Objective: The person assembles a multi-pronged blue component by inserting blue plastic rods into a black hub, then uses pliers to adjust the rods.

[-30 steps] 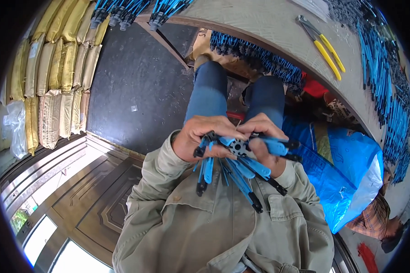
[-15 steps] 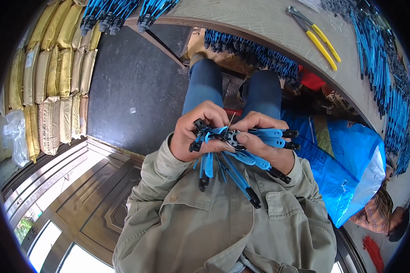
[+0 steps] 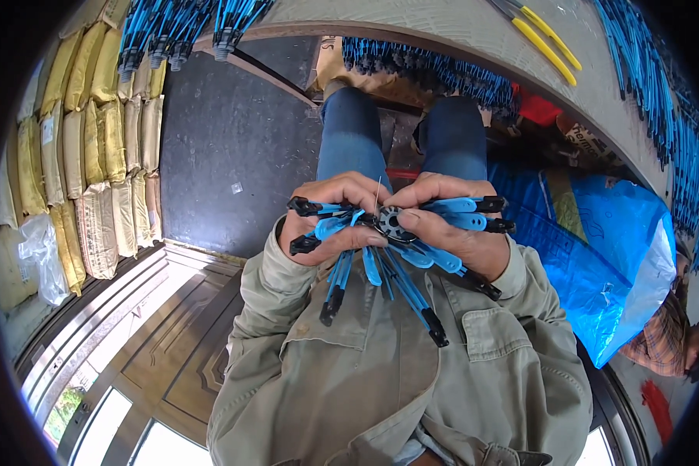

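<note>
Between my hands, in front of my jacket, is an umbrella frame: a black notched hub [image 3: 391, 223] with several blue ribs [image 3: 412, 292] ending in black joints, fanned out around it. My left hand [image 3: 335, 190] is closed at the hub's left side, with some ribs across its palm and fingers. On the right side my right hand [image 3: 462, 245] pinches the hub, its thumb pressed on the face; ribs stick out past its fingers. A thin wire [image 3: 378, 193] stands up from the hub between the fingertips. Where it enters the hub is hidden.
Yellow-handled pliers [image 3: 547, 43] lie on the curved worktable [image 3: 443, 22], beside bundles of blue ribs [image 3: 645, 93]. A blue plastic sack [image 3: 598, 256] stands at my right. Wrapped packages [image 3: 93, 147] are stacked at the far left. Part of another person's checked sleeve [image 3: 660, 342] shows at right.
The ribs at my left hand have swung outward to the left, and the hub has turned more toward view. Both hands still grip the frame. The whole view has shifted slightly.
</note>
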### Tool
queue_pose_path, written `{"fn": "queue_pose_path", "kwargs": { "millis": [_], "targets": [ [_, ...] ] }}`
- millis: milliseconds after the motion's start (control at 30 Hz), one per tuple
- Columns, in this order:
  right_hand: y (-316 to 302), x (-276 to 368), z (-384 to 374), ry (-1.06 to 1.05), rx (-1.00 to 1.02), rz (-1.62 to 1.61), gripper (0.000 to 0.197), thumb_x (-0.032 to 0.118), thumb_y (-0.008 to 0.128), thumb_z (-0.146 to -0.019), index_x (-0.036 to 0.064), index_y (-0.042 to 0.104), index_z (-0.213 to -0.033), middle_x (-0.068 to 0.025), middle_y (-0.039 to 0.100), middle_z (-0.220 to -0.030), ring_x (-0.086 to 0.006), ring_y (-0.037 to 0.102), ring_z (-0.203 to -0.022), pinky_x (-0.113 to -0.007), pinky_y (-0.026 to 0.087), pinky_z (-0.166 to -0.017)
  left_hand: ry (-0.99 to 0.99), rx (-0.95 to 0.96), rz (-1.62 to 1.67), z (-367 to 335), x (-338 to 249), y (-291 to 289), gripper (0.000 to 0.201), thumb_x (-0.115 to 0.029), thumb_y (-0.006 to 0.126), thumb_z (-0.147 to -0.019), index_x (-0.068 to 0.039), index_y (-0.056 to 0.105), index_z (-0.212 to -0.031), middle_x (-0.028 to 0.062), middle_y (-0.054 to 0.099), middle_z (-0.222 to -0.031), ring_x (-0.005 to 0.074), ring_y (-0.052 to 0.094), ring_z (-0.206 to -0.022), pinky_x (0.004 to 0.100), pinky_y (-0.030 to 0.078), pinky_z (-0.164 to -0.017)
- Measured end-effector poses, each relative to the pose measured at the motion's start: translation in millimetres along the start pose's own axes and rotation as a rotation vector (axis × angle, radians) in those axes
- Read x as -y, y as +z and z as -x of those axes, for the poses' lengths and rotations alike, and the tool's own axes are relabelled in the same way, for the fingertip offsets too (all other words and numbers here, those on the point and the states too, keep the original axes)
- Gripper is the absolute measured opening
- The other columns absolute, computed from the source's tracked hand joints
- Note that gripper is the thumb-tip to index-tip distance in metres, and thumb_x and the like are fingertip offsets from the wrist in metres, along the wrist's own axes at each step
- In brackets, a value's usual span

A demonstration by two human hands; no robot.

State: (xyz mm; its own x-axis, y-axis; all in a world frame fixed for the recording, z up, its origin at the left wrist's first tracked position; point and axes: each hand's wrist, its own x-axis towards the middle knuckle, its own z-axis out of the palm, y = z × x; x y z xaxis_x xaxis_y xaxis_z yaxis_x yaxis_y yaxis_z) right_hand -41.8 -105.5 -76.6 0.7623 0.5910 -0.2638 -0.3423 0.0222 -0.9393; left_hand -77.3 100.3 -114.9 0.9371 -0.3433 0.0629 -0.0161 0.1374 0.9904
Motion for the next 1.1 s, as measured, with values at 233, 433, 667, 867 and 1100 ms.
{"fn": "queue_pose_path", "kwargs": {
  "millis": [233, 433, 667, 867, 1100],
  "targets": [
    [-7, 3, -3, -0.038, 0.046, -0.013, 0.025, 0.005, 0.069, -0.077, -0.0001, 0.064, -0.101, -0.0084, 0.063, -0.092, -0.0129, 0.06, -0.083, -0.025, 0.048, -0.073, -0.046, -0.056, 0.026, 7, -6, 5, 0.027, -0.006, 0.073, -0.072, -0.002, 0.057, -0.093, 0.0132, 0.062, -0.094, 0.0183, 0.061, -0.085, 0.0286, 0.047, -0.074],
    [-9, -30, -7, -0.472, 0.088, 0.005, 0.034, 0.009, 0.072, -0.076, 0.0003, 0.059, -0.106, -0.0094, 0.059, -0.092, -0.0178, 0.058, -0.085, -0.029, 0.046, -0.074, -0.247, -0.165, 0.098, 15, -1, 7, 0.037, -0.014, 0.066, -0.077, 0.003, 0.054, -0.108, 0.0127, 0.06, -0.102, 0.0209, 0.059, -0.093, 0.0333, 0.047, -0.082],
    [-2, -38, -5, -0.461, -0.084, -0.07, 0.031, 0.016, 0.073, -0.074, -0.0023, 0.059, -0.095, -0.0066, 0.061, -0.083, -0.0119, 0.056, -0.077, -0.028, 0.046, -0.069, -0.061, -0.215, -0.036, 4, 39, -11, 0.05, -0.027, 0.07, -0.074, 0.006, 0.054, -0.109, 0.0145, 0.06, -0.098, 0.0219, 0.058, -0.086, 0.0343, 0.048, -0.079],
    [-8, -38, -4, -0.417, -0.09, -0.079, 0.033, 0.019, 0.074, -0.074, -0.0024, 0.061, -0.096, -0.0062, 0.061, -0.083, -0.0116, 0.056, -0.076, -0.028, 0.046, -0.068, -0.086, -0.244, -0.013, -9, 32, -2, 0.057, -0.026, 0.074, -0.07, 0.007, 0.052, -0.111, 0.0147, 0.059, -0.098, 0.0223, 0.058, -0.085, 0.0354, 0.048, -0.078],
    [-9, -38, -8, -0.396, -0.061, -0.089, 0.035, 0.019, 0.074, -0.074, -0.002, 0.061, -0.097, -0.0059, 0.061, -0.084, -0.0113, 0.055, -0.078, -0.028, 0.046, -0.07, -0.087, -0.266, -0.071, -4, 52, -25, 0.059, -0.027, 0.075, -0.067, 0.006, 0.052, -0.111, 0.015, 0.059, -0.098, 0.0222, 0.058, -0.084, 0.0354, 0.049, -0.077]
  ]
}}
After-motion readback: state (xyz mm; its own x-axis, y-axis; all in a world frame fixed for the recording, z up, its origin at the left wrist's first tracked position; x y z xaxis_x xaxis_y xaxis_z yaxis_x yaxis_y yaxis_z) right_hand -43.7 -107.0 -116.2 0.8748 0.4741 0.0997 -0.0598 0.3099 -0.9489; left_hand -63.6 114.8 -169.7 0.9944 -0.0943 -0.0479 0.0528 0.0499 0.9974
